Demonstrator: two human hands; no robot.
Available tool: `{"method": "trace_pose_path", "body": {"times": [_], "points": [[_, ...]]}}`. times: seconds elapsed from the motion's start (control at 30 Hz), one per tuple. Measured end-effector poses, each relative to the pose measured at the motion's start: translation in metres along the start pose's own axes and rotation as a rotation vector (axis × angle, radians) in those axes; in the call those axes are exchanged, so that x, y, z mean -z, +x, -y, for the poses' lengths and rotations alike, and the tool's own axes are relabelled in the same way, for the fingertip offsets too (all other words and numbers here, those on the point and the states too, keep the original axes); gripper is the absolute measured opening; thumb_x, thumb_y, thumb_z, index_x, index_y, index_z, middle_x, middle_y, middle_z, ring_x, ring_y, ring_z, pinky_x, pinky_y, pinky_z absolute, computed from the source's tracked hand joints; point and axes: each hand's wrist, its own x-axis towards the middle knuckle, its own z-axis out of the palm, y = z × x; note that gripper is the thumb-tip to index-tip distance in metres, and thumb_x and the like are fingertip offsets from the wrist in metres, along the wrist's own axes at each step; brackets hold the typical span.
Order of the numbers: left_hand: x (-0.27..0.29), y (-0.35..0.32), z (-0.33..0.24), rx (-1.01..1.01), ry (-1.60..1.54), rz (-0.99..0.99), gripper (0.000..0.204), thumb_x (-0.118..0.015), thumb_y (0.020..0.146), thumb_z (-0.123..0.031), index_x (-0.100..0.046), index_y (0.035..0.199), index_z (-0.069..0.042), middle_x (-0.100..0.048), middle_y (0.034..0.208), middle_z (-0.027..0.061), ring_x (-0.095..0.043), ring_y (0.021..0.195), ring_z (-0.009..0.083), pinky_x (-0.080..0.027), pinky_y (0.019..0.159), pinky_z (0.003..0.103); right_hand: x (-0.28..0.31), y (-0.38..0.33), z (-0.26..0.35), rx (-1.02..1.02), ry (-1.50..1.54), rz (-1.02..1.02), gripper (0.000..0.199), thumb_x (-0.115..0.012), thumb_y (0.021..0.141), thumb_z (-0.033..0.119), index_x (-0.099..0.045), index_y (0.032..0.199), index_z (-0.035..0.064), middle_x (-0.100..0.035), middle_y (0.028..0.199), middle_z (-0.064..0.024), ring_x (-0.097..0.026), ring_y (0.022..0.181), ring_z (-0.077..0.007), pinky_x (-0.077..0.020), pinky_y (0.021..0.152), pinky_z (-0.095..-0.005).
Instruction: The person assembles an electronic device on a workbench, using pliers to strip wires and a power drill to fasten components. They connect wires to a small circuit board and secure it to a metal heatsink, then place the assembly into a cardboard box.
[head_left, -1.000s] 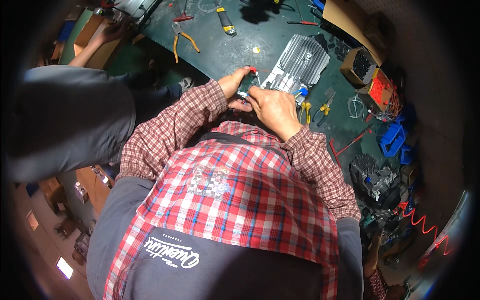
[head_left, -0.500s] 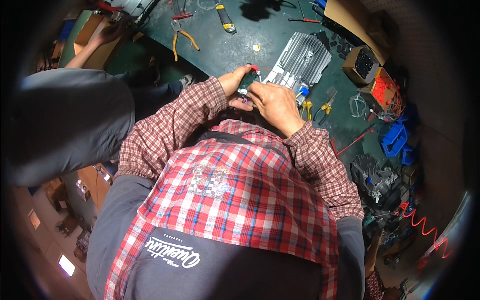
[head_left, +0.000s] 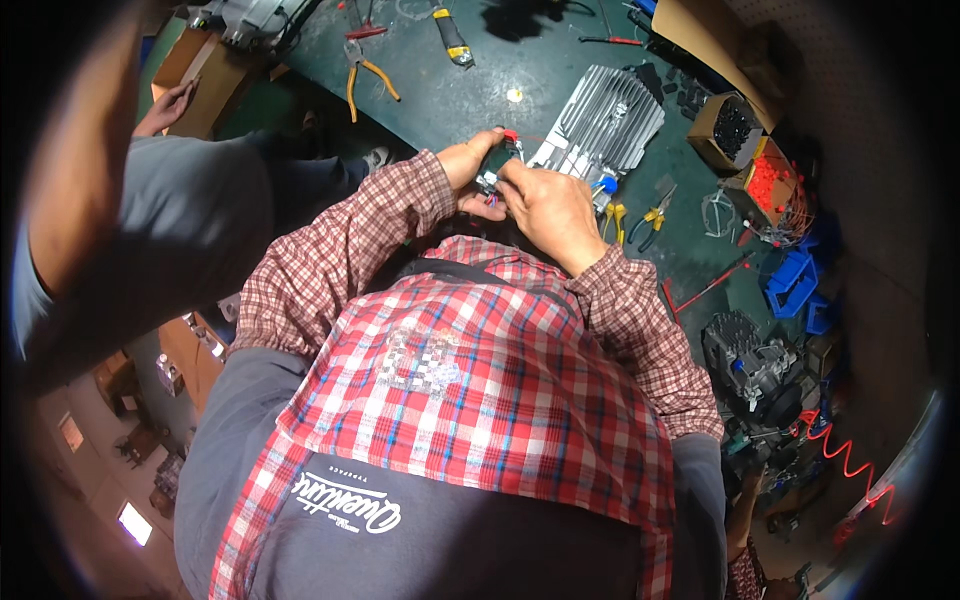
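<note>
My left hand is closed around the edge of a small dark part, perhaps a circuit board, with a white connector, a red piece and thin coloured wires. Over the right side of that part, my right hand has its thumb and fingers pinched together. What lies between those fingertips is hidden. Just beyond my right hand, a silver finned metal housing lies on the green bench. A blue round piece shows at its near end, beside my right knuckles.
Orange-handled pliers and a yellow-black tool handle lie at the far left. Yellow-handled pliers, a box of red caps, a box of black parts and blue bins are on the right. A co-worker's leg is close on my left.
The co-worker's arm has swung into view at the upper left, and their other hand has shifted. My own hands stay almost in place, holding the small part.
</note>
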Motion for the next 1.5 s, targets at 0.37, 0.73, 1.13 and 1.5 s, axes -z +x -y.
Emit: {"method": "trace_pose_path", "body": {"times": [0.37,0.73,1.13,1.5], "points": [[0.0,0.005,0.002,-0.001,0.005,-0.025,0.052,-0.041,0.093,-0.057,-0.053,0.114,-0.011,-0.062,0.092,0.0062,-0.065,0.072,0.0199,-0.061,0.053,0.035,-0.005,-0.005,0.0,-0.016,0.006,0.018,0.011,-0.061,0.087,0.019,-0.055,0.087,0.0096,-0.061,0.065,-0.0099,-0.063,0.063,-0.0309,-0.0481,0.055,-0.0429],[-0.005,0.0,-0.001,-0.013,0.041,-0.091,0.055,-0.046,0.09,-0.058,-0.051,0.117,-0.01,-0.061,0.098,0.0081,-0.065,0.074,0.0225,-0.061,0.058,0.039,-0.008,-0.003,-0.001,0.03,-0.006,-0.025,0.012,-0.063,0.086,0.019,-0.055,0.085,0.0096,-0.06,0.064,-0.0092,-0.063,0.061,-0.0302,-0.0485,0.054,-0.0413],[-0.015,0.009,0.01,-0.046,-0.009,-0.129,0.06,-0.052,0.087,-0.061,-0.055,0.098,-0.002,-0.058,0.081,0.0108,-0.059,0.061,0.0204,-0.052,0.049,0.033,-0.01,-0.005,0.0,0.103,0.043,-0.075,0.02,-0.064,0.086,0.018,-0.05,0.08,0.0058,-0.06,0.063,-0.0115,-0.063,0.06,-0.0323,-0.0479,0.053,-0.0433],[0.002,-0.015,-0.038,0.15,0.607,0.009,0.062,-0.045,0.088,-0.063,-0.052,0.123,-0.012,-0.064,0.106,0.009,-0.068,0.08,0.0273,-0.056,0.059,0.036,-0.071,-0.058,0.065,-0.368,0.238,-0.083,0.038,-0.063,0.091,0.027,-0.055,0.106,-0.0071,-0.06,0.094,-0.0141,-0.055,0.087,-0.0266,-0.0444,0.077,-0.0376]]}}
